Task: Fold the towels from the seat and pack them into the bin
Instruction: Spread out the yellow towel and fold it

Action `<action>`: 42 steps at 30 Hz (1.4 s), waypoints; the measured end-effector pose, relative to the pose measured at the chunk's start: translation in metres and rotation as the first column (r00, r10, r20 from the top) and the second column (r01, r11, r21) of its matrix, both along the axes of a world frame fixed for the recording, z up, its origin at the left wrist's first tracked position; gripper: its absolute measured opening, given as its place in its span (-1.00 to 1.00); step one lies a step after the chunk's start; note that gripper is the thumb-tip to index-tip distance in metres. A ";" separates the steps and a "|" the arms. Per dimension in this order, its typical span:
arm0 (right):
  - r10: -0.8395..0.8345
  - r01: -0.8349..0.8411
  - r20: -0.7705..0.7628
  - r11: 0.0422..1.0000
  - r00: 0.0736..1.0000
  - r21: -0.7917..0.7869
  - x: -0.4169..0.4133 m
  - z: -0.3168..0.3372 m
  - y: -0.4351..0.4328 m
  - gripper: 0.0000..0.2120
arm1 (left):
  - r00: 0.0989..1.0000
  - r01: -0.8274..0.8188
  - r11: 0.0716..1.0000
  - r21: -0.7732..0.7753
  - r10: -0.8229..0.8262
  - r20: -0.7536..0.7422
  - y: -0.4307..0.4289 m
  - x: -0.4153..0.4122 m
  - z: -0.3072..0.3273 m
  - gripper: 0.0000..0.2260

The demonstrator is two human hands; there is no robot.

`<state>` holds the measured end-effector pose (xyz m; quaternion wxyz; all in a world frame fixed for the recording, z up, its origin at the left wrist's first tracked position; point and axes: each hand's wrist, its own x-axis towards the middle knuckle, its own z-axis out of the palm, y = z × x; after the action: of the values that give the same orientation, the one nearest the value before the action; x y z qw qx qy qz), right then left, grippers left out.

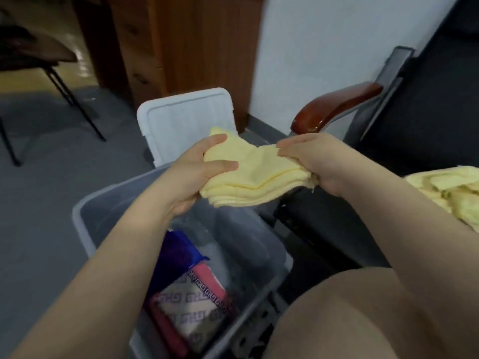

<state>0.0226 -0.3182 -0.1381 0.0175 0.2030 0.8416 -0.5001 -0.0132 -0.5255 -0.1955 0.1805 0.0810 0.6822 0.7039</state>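
Observation:
A folded pale yellow towel [255, 177] hangs in the air above the far corner of the grey plastic bin [85, 216]. My left hand [197, 174] grips its left end, thumb on top. My right hand [318, 161] grips its right end. Inside the bin lie a folded pink towel with a patterned band [197, 304] and a blue towel [178, 252]. More crumpled yellow towels [451, 193] lie on the black seat [337, 224] at the right.
The bin's lid [166, 117] leans upright behind the bin. A chair's brown wooden armrest [337, 107] sits just beyond my right hand. A wooden cabinet [186, 47] stands at the back, a folding table [31, 53] at far left. My knee [350, 320] is at bottom right.

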 end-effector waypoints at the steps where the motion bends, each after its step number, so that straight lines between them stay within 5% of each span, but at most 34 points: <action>1: 0.038 -0.037 0.045 0.999 0.998 -0.021 -0.007 -0.005 -0.009 -0.86 | 1.000 -0.014 1.000 -0.020 0.014 0.005 -0.008 -0.001 -0.009 -0.41; 8: 0.312 -0.363 0.329 0.926 0.891 0.105 -0.052 -0.079 -0.102 -0.84 | 0.984 -0.158 0.962 -0.225 0.172 0.047 -0.073 0.000 -0.087 -0.35; 11: 0.382 -0.433 0.341 0.897 0.859 0.089 -0.049 -0.118 -0.120 -0.89 | 0.969 -0.190 0.932 -0.309 0.228 0.095 -0.086 0.008 -0.116 -0.35; 17: 0.421 -0.498 0.444 0.865 0.791 0.067 -0.033 -0.178 -0.103 -0.36 | 0.930 -0.190 0.873 -0.449 0.307 0.203 -0.077 0.026 -0.169 -0.44; 20: 0.449 -0.611 0.563 0.781 0.694 0.130 -0.029 -0.194 -0.091 -0.35 | 0.909 -0.111 0.844 -0.524 0.299 0.289 -0.063 0.039 -0.197 -0.40; 23: 0.495 -0.781 0.687 0.599 0.532 0.174 -0.022 -0.206 -0.092 -0.39 | 0.879 -0.008 0.832 -0.555 0.271 0.393 -0.052 0.050 -0.215 -0.33; 28: 0.530 -0.892 0.747 0.411 0.401 0.186 -0.026 -0.221 -0.103 -0.35 | 0.909 -0.109 0.792 -0.600 0.324 0.262 -0.044 0.071 -0.219 -0.34; 30: 0.539 -0.892 0.747 0.422 0.389 0.161 -0.027 -0.221 -0.102 -0.29 | 0.915 -0.064 0.738 -0.671 0.312 0.257 -0.047 0.081 -0.221 -0.38; 32: 0.508 -0.908 0.803 0.409 0.312 0.094 -0.022 -0.221 -0.098 -0.27 | 0.894 0.183 0.642 -0.744 0.206 0.398 -0.050 0.089 -0.221 -0.39; 35: 0.373 -0.964 0.915 0.258 0.152 0.055 -0.012 -0.232 -0.091 -0.47 | 0.812 0.524 0.400 -0.752 0.032 0.583 -0.050 0.094 -0.211 -0.92; 37: 0.316 -0.976 0.938 0.202 0.140 0.078 -0.007 -0.235 -0.087 -0.52 | 0.832 0.545 0.238 -0.804 -0.035 0.553 -0.044 0.096 -0.210 -0.87; 42: 0.380 -0.953 0.893 0.264 0.242 0.146 -0.006 -0.228 -0.085 -0.46 | 0.887 0.461 0.182 -0.868 -0.086 0.453 -0.037 0.087 -0.205 -0.68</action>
<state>0.0162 -0.4032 -0.3663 0.5016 -0.0630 0.8613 0.0515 0.0741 -0.5624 -0.4005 0.4179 -0.0336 0.9033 0.0915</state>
